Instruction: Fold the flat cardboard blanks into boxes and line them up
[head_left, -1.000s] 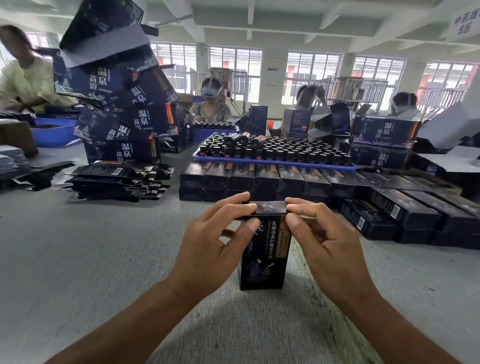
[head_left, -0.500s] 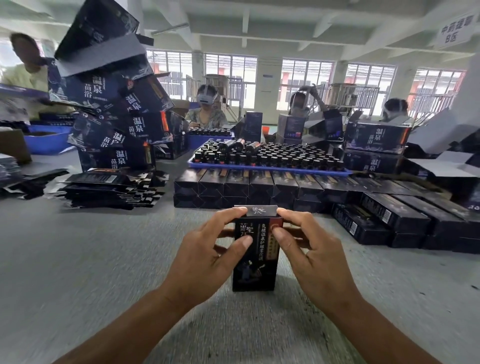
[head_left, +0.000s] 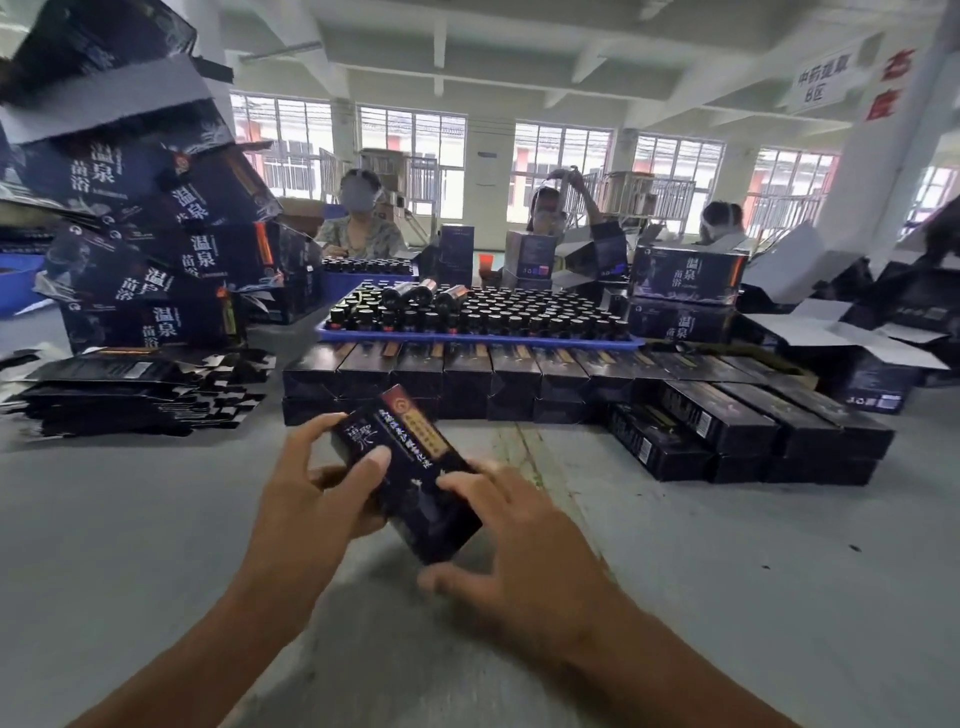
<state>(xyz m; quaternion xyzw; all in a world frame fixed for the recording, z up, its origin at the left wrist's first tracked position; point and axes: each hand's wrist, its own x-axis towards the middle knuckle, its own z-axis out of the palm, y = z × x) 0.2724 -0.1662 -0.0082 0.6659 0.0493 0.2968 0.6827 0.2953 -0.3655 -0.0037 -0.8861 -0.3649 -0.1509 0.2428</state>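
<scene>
A folded dark box (head_left: 415, 467) with gold lettering is tilted, top end leaning away to the left, above the grey table (head_left: 130, 519). My left hand (head_left: 311, 493) grips its upper left part, thumb across the front. My right hand (head_left: 519, 545) holds the lower right end, fingers curled on its side. Behind them a row of finished dark boxes (head_left: 467, 379) lies lined up, two layers high, with more boxes (head_left: 743, 431) angled at the right. A stack of flat blanks (head_left: 130, 389) lies at the left.
A blue tray (head_left: 467, 338) of dark bottles stands behind the box row. Large printed cartons (head_left: 156, 234) are piled at the left and others (head_left: 685, 280) at the right. Three people sit at the far side of the table.
The box went from upright to tilted, its top now leaning left. My hands moved from its top flap to its ends, and the flap is closed.
</scene>
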